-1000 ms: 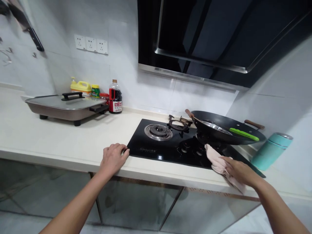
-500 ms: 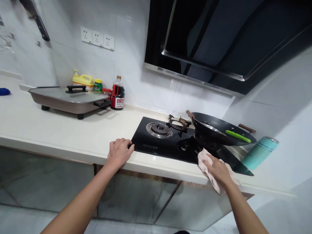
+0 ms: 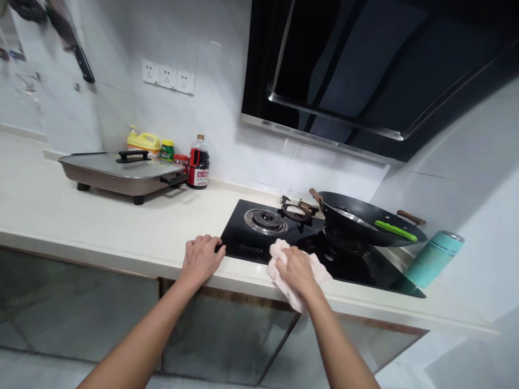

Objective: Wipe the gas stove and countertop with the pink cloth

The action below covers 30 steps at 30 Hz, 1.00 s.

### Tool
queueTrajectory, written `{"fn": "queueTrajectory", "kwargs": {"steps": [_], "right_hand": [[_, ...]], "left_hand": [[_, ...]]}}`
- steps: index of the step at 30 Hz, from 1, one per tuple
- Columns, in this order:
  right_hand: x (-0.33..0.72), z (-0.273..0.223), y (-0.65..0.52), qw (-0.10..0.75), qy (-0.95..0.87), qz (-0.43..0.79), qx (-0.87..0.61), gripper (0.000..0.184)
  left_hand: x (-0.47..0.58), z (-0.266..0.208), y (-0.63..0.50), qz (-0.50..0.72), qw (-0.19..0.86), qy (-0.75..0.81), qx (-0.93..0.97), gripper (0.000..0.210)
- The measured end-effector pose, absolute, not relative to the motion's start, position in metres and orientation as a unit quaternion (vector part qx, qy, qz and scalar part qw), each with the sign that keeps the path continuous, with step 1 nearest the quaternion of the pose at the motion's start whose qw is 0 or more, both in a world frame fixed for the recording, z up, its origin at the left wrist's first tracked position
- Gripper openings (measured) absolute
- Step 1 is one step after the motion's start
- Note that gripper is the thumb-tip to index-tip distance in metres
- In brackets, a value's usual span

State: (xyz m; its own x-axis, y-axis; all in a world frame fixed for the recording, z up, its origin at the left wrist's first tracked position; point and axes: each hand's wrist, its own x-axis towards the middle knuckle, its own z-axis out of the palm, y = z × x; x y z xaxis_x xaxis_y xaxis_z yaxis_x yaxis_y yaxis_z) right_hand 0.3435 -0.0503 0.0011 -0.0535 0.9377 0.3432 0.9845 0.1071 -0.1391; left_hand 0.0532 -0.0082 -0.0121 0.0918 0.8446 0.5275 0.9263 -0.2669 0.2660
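Note:
My right hand presses a pale pink cloth onto the front edge of the black glass gas stove. Part of the cloth hangs over the counter's front. My left hand rests on the white countertop beside the stove's front left corner, fingers loosely bent, and nothing shows in it. Behind the hands lies the left burner, without its pan support. That blackened pan support sits at the back of the stove. A black wok with wooden handles stands on the right burner, a green-handled utensil in it.
A teal tumbler stands right of the stove. At the left is a lidded electric pan, with a soy sauce bottle and a yellow jug by the wall. The range hood overhangs the stove.
My right hand has slid the cloth leftward along the stove's front edge, from below the wok to near the middle. My left hand stays in its place. The view has shifted slightly.

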Motion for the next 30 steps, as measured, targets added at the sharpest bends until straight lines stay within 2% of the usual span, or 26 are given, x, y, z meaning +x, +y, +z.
{"fn": "queueTrajectory", "kwargs": {"steps": [5,9,15,17,21,22,24,26,28,30], "right_hand": [[0.282,0.011,-0.025,0.182,-0.809,-0.009,-0.558,0.037],[0.273,0.026,-0.008,0.157,-0.86,0.032,-0.484,0.038],[0.317,0.049,0.01,0.106,-0.812,0.027,-0.573,0.043],[0.335,0.054,0.007,0.078,-0.786,0.036,-0.612,0.05],[0.369,0.059,-0.006,0.007,-0.801,0.125,-0.586,0.088],[0.375,0.059,-0.007,0.005,-0.81,0.158,-0.565,0.092],[0.382,0.055,-0.005,0.049,-0.806,0.231,-0.542,0.086],[0.385,0.048,0.005,0.127,-0.77,0.28,-0.558,0.069],[0.385,0.039,0.021,0.182,-0.725,0.303,-0.591,0.052],[0.387,0.033,0.042,0.211,-0.692,0.306,-0.619,0.045]], "left_hand": [[0.05,-0.016,-0.005,-0.305,0.079,-0.6,-0.736,0.025],[0.047,-0.018,-0.004,-0.303,0.081,-0.6,-0.736,0.022],[0.048,-0.015,-0.007,-0.31,0.066,-0.599,-0.735,0.021],[0.049,-0.015,-0.009,-0.319,0.063,-0.597,-0.733,0.02],[0.048,-0.018,-0.009,-0.336,0.061,-0.583,-0.737,0.019],[0.048,-0.019,-0.009,-0.34,0.062,-0.579,-0.738,0.019],[0.048,-0.02,-0.009,-0.349,0.066,-0.572,-0.739,0.019],[0.047,-0.02,-0.01,-0.357,0.065,-0.567,-0.74,0.018],[0.047,-0.02,-0.011,-0.36,0.061,-0.566,-0.739,0.017],[0.046,-0.019,-0.012,-0.362,0.056,-0.564,-0.74,0.017]]}}
